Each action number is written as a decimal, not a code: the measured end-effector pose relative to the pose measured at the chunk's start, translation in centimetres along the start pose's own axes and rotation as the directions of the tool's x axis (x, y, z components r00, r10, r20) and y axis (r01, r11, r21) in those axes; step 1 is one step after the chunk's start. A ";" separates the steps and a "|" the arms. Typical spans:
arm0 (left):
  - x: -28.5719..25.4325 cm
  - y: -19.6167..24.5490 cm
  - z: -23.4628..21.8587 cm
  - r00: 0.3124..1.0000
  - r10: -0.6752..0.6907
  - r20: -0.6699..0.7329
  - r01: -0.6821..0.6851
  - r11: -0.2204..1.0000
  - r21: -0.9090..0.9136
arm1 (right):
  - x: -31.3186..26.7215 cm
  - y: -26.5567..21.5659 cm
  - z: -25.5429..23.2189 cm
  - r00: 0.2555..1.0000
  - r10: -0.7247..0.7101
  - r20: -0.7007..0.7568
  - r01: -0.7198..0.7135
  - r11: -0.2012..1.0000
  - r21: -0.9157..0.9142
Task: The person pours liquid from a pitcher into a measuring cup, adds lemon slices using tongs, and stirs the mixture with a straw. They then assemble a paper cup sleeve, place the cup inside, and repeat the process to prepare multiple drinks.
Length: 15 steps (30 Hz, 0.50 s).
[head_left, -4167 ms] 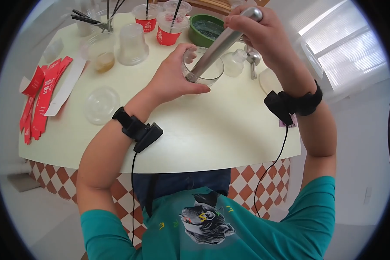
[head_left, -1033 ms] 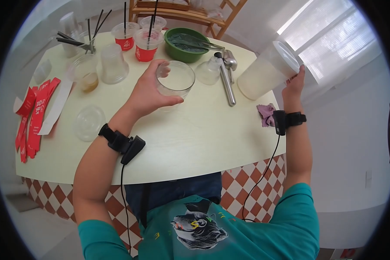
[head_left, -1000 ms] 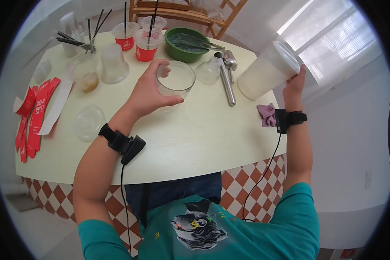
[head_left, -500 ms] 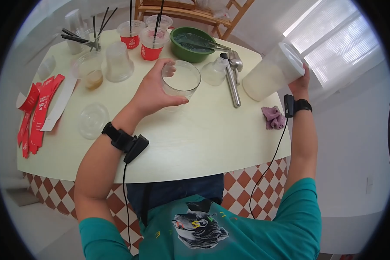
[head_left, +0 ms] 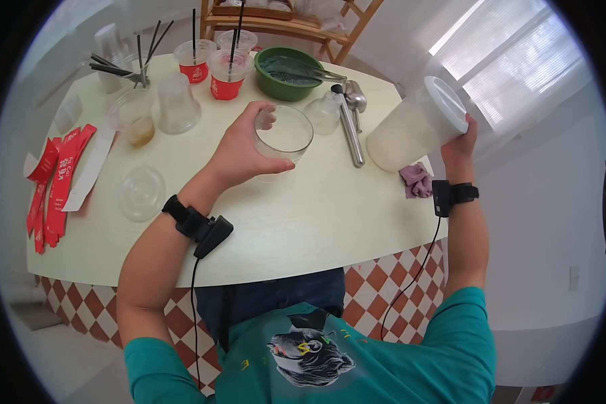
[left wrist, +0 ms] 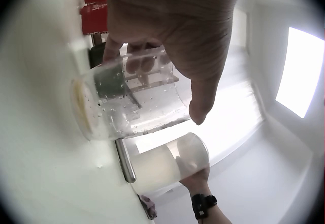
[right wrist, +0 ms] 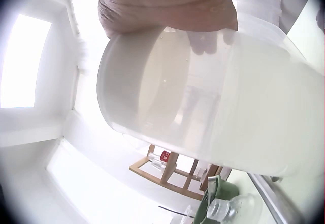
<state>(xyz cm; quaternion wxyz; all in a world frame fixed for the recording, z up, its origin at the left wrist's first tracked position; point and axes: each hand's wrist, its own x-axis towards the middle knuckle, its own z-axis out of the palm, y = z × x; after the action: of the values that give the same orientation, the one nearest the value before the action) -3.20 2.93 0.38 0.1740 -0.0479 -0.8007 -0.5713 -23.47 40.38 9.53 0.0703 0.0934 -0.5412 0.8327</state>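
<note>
My left hand point(head_left: 232, 156) grips a clear drinking glass point(head_left: 284, 132) near the middle of the table, thumb on the near side and fingers round the far side. In the left wrist view, droplets cling to the glass wall and a yellowish slice point(left wrist: 81, 104) lies at its bottom. At the right edge, my right hand point(head_left: 460, 141) holds a tall translucent pitcher point(head_left: 407, 135) by its upper side. Through its wall, the right wrist view shows cloudy pale liquid and some of the fingertips. Between glass and pitcher lies a steel muddler point(head_left: 351, 131).
A green basin point(head_left: 289, 86) with tongs stands behind the glass, beside a small clear bottle point(head_left: 324, 116) and a metal tool point(head_left: 357, 101). Red-labelled cups point(head_left: 227, 89) with straws are at the back. A purple cloth point(head_left: 416, 182) sits below the pitcher; red paper sleeves point(head_left: 67, 168) lie left.
Several seconds ago the right hand held the muddler inside the glass; now the muddler lies on the table and that hand holds the pitcher. Over the last second both hands have barely moved.
</note>
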 end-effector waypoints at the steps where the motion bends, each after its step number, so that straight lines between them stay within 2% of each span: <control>1: 0.0 0.1 0.2 1.000 0.011 0.024 -0.011 1.000 0.005 | -0.8 -0.2 0.4 1.000 -0.002 0.002 0.002 1.000 -0.001; 3: -0.1 0.4 0.8 0.999 0.017 0.048 -0.018 1.000 0.007 | -2.1 -0.3 0.9 0.992 -0.064 0.105 0.065 0.998 -0.003; 6: 0.6 1.0 2.2 0.996 0.037 0.079 -0.035 0.999 -0.017 | -4.0 -0.2 1.9 0.981 -0.113 0.160 0.124 0.990 -0.062; 11: 2.0 2.4 4.8 0.985 0.097 0.143 -0.102 0.995 0.023 | -5.2 0.7 2.6 0.974 -0.122 0.189 0.140 0.987 -0.085; 14: 2.2 2.6 5.0 0.984 0.096 0.148 -0.106 0.992 0.061 | -5.9 1.2 3.0 0.973 -0.138 0.187 0.160 0.981 -0.107; 15: 2.3 2.6 4.8 0.984 0.096 0.149 -0.106 0.992 0.061 | -6.3 1.2 3.4 0.960 -0.156 0.231 0.192 0.971 -0.144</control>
<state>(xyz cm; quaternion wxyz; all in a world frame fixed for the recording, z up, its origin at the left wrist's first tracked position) -5.67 8.05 2.09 0.1453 -0.1242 -0.8269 -0.5289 -17.30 36.68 8.40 0.0911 0.2254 -0.6024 0.7603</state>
